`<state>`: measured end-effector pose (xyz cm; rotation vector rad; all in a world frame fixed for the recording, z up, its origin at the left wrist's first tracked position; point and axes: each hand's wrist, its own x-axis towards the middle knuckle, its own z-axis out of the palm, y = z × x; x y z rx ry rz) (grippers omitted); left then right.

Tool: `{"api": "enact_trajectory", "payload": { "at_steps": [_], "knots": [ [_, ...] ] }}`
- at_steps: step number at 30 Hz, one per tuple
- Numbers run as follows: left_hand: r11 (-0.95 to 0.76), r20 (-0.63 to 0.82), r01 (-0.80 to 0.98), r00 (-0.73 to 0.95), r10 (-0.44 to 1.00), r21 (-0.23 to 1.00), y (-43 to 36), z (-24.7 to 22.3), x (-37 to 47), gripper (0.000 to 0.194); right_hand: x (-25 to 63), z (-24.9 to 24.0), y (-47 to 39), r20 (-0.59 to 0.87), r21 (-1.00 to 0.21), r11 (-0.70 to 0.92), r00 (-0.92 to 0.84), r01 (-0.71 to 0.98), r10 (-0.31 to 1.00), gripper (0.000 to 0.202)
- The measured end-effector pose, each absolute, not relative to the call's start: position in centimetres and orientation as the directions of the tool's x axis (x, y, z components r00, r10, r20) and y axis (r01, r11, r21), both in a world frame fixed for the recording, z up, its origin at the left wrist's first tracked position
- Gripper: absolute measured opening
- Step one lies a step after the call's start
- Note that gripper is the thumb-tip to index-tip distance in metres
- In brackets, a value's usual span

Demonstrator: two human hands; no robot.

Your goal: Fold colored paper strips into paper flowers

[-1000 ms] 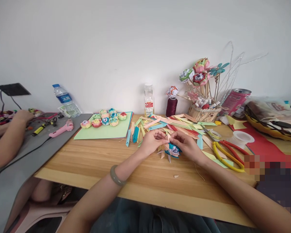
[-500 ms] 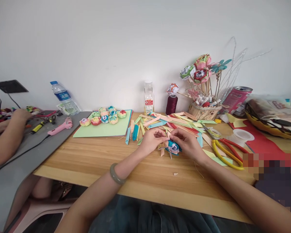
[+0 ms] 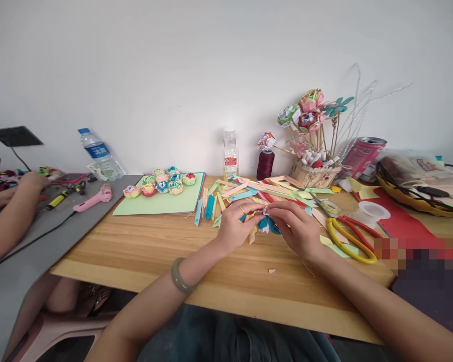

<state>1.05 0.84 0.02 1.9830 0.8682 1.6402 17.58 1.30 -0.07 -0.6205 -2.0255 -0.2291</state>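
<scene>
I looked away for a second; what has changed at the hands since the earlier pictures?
The peach piece that the left hand and right hand pinched is out of sight; their fingertips now meet at a whitish piece. The right fingers cover more of the blue flower. The flowers on the green sheet and the thread spool stayed put.

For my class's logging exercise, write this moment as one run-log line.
left hand: pinching small pale piece | right hand: same piece | near: blue folded paper | beyond: paper strips
</scene>
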Motion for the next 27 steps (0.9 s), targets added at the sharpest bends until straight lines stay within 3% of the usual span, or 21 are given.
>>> {"api": "enact_trajectory", "payload": {
  "at_steps": [5,14,21,24,27],
  "knots": [
    [-0.818,0.83,0.264,0.095,0.55,0.512,0.7,0.1,0.9,0.016,17.8,-0.1,1.2,0.865,-0.017,0.849,-0.418,0.528,0.277,0.03],
    [-0.846,0.849,0.258,0.133,0.51,0.468,0.6,0.5,0.9,0.018,17.7,0.0,1.2,0.876,0.017,0.861,-0.422,0.509,0.232,0.032],
    [-0.799,0.813,0.251,0.068,0.578,0.547,0.7,0.0,0.9,0.018,17.2,0.4,1.1,0.88,-0.079,0.869,-0.376,0.488,0.291,0.025],
    [-0.727,0.74,0.208,0.021,0.672,0.654,0.7,0.0,1.0,0.013,16.9,0.6,1.0,0.873,-0.158,0.869,-0.344,0.469,0.344,0.02],
    [-0.591,0.596,0.112,-0.016,0.803,0.799,0.9,0.1,1.1,0.009,16.7,0.6,1.1,0.823,-0.324,0.837,-0.305,0.441,0.479,0.011]
  ]
}}
